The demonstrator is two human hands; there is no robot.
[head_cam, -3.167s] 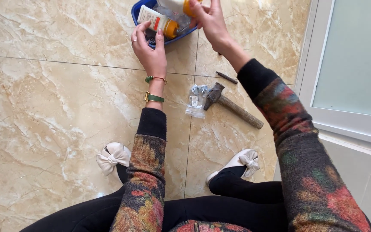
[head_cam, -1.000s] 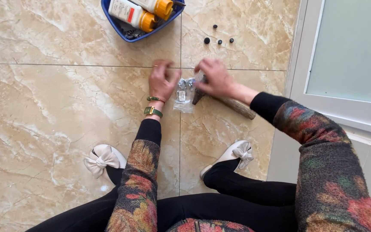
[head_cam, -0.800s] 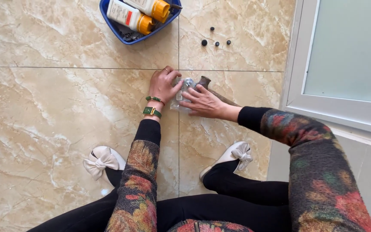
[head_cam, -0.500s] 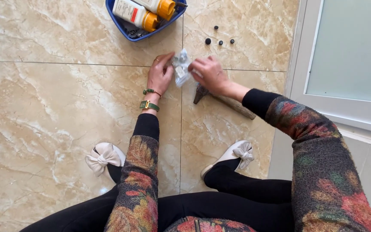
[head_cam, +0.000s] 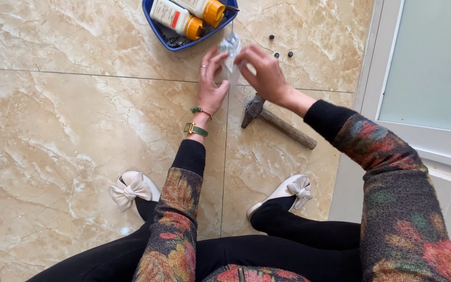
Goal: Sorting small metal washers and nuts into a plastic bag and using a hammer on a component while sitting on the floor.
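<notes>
Both hands, the left hand and right hand, pinched a small clear packet just beside the blue tray (contents unclear); steady opposing pulls would probably open it cleanly.

Clear packet, held; blue tray beyond, white bottles with orange caps; black beads right; beige marbled floor; floral sleeves; green watch.

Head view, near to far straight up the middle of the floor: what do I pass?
White slipper with a bow → hammer → both hands, left hand and right hand, on a small clear bag → blue tray of bottles.
</notes>
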